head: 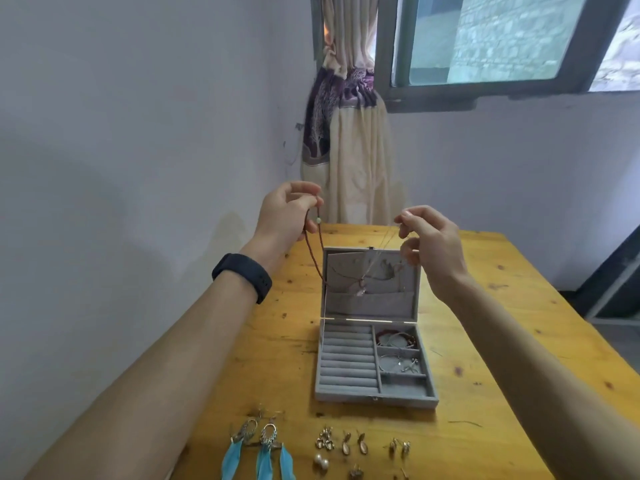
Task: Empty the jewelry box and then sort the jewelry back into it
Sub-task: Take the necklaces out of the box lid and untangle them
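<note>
A grey velvet jewelry box (375,398) stands open on the wooden table (485,341), its lid upright. My left hand (285,213) is raised above the box's far left and pinches a brown cord necklace (313,252) with a pale bead; the cord hangs down to a pink pendant (464,289) in front of the lid. My right hand (427,242) is raised to the right and pinches a thin silver chain (386,242) that also drops toward the lid. Bracelets (396,337) and hoops (398,363) lie in the right-hand compartments.
Along the table's near edge lie blue feather earrings (263,452), a pair of pearl studs (321,462) and several small metal earrings (360,445). A tied curtain (346,133) and a window (502,39) are behind the table. The wall is close on the left.
</note>
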Tool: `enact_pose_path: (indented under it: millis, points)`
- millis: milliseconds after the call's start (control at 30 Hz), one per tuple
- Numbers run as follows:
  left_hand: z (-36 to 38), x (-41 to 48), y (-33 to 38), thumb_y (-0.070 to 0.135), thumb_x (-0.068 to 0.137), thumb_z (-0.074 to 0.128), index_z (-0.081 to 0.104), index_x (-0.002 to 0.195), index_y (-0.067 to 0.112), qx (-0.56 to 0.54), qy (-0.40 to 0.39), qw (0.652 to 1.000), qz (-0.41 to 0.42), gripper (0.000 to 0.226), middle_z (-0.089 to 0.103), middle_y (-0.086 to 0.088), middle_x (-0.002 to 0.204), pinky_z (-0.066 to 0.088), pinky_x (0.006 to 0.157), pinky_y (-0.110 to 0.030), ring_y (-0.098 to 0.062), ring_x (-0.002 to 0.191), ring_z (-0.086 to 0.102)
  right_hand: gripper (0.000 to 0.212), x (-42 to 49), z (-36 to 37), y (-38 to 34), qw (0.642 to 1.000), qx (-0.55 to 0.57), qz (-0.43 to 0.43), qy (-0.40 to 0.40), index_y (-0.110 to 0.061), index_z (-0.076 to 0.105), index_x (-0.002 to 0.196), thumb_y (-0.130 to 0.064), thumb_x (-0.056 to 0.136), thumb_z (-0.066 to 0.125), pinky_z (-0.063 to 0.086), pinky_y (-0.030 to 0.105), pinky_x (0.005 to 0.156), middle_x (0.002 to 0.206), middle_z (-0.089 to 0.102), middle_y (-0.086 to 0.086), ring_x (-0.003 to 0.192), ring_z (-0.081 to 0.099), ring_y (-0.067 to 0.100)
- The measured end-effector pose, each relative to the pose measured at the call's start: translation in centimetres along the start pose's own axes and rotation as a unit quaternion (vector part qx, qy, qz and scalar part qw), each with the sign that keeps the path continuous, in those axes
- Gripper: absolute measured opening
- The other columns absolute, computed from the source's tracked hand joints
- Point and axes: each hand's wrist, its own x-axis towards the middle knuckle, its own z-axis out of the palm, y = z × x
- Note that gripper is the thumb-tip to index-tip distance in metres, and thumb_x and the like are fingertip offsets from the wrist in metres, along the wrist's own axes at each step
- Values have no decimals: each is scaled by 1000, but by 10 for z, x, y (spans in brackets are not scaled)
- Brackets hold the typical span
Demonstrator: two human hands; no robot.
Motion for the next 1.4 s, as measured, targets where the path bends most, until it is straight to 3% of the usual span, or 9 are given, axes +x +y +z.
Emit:
enact_pose_path:
  millis: [67,200,367,533,733,867,1067,1400]
  points:
    - [3,-3,5,13,97,53,66,103,21,4,-1,1000,3,16,72,4,93,43,52,-26,-10,50,56,18,-1,-6,-15,1000,14,-8,-3,-6,65,90,-18,99,55,32,23,43,70,57,-3,47,44,15]
    - [7,-11,23,13,96,57,68,102,18,6,-15,1000,16,14,74,1,94,44,48,-22,-12,49,53,17,0,-12,-37,993,-68,-6,-101,-13,71,95,-25,99,59,40,23,46,83,69,1,52,55,14]
    - [10,-21,53,6,93,55,68,93,15,-72,45,994,66,16,70,-3,87,39,43,-20,-12,46,46,16,7,-7,-59,996,-29,-75,30,-15,67,101,-25,102,55,44,23,42,95,73,2,48,58,14]
    - [11,-26,70,7,91,55,66,91,17,-91,127,980,126,15,69,-6,95,40,44,-19,-13,58,49,17,7,0,-70,995,-28,-89,27,-12,66,105,-25,102,54,46,27,44,98,73,-3,50,62,16]
    - [8,-34,79,4,94,53,66,91,17,-67,78,988,120,19,69,-4,91,39,45,-18,-9,55,49,19,1,-2,-71,995,-41,-80,42,-12,67,96,-24,101,53,43,25,43,88,71,-1,49,58,14]
    - [6,-39,74,7,94,54,67,94,18,-77,99,986,110,18,72,-2,90,40,61,-22,-4,56,49,18,-5,-23,-59,988,29,-4,153,-12,59,96,-22,101,46,40,26,48,87,61,0,50,51,11]
    - [9,-59,44,7,94,52,66,97,15,-132,78,988,36,16,72,-2,85,34,45,-24,-11,41,32,16,-24,-80,-20,945,116,126,279,-11,53,106,-20,102,40,40,28,55,92,56,-1,63,50,14]
    - [54,-92,-10,9,92,52,67,94,16,-103,75,992,-24,17,72,-1,79,34,46,-25,-11,43,37,16,-86,-167,37,901,37,140,410,-14,49,102,-25,103,36,39,30,53,89,54,-1,62,50,14]
